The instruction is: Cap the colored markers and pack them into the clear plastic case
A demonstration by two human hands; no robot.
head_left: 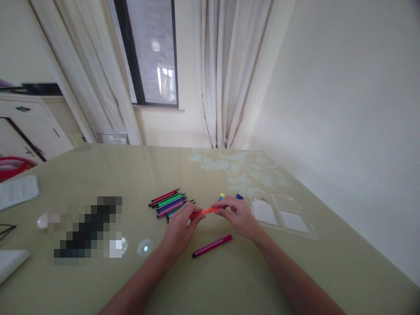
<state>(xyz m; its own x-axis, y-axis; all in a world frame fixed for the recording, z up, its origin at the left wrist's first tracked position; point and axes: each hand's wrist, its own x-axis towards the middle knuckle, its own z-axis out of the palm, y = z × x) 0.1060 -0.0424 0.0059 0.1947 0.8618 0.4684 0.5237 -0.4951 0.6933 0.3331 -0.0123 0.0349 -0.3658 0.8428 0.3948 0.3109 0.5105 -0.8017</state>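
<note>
My left hand and my right hand both pinch one orange marker, held level just above the table. The left fingers grip its left end, the right fingers its right end. Behind the left hand lies a bundle of several coloured markers, side by side. A pink marker lies alone on the table in front of my hands. Yellow and blue marker tips show just behind my right hand.
The olive-green table carries an open clear plastic case at the right. A blurred dark patch sits at the left, with white paper and a red object at the far left edge. Curtains and a window stand behind.
</note>
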